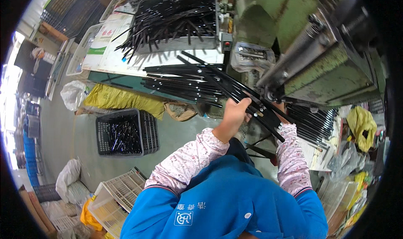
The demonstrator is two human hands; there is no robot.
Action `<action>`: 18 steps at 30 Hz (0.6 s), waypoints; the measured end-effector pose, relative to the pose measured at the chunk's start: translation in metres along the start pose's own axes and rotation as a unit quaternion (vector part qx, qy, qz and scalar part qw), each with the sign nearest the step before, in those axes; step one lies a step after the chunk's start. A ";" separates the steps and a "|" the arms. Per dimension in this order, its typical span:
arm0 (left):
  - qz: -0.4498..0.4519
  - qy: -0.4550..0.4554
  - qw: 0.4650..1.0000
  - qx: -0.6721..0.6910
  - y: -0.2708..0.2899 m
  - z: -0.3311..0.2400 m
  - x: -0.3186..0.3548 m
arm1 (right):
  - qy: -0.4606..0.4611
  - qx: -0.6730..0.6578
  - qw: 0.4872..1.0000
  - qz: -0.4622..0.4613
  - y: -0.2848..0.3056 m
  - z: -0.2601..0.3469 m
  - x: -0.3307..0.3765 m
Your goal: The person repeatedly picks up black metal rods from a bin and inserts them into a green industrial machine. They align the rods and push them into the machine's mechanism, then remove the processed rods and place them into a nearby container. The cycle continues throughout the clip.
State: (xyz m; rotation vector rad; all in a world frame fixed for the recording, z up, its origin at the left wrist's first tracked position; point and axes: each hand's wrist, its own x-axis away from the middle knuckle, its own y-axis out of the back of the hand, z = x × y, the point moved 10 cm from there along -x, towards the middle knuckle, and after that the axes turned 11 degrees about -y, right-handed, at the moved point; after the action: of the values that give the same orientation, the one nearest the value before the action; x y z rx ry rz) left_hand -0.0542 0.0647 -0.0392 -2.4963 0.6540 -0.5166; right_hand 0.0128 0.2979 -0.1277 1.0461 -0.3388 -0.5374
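My left hand [233, 115] is closed round a pair of long black rods [218, 81], thumb on top. They slant from the far left down to the near right, in front of the green machine [336, 73]. My right hand [282, 111] is at their right part, close under the machine's tool [268, 92]; the rods and the tool cover most of its fingers. Beside the held rods, a loose row of similar black rods [180, 87] lies on the bench. A further stack of black rods [310, 120] lies right of my right hand.
A grey crate [176, 46] heaped with black strips stands at the bench's back. A clear plastic tray [252, 56] of small parts sits by the machine. On the floor to the left are a dark crate [147, 132], a yellow sack [126, 99] and a cream crate [119, 193].
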 end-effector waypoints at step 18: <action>-0.137 0.029 0.937 -0.320 0.261 -0.031 -0.073 | -0.040 0.040 0.995 -0.083 -0.096 -0.136 -0.051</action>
State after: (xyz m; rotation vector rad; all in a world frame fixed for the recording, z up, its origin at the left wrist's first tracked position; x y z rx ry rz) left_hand -0.2184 -0.1057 -0.1754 -3.2307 0.5582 -0.5403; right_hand 0.0157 0.3881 -0.2767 1.1387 -0.3480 -0.7217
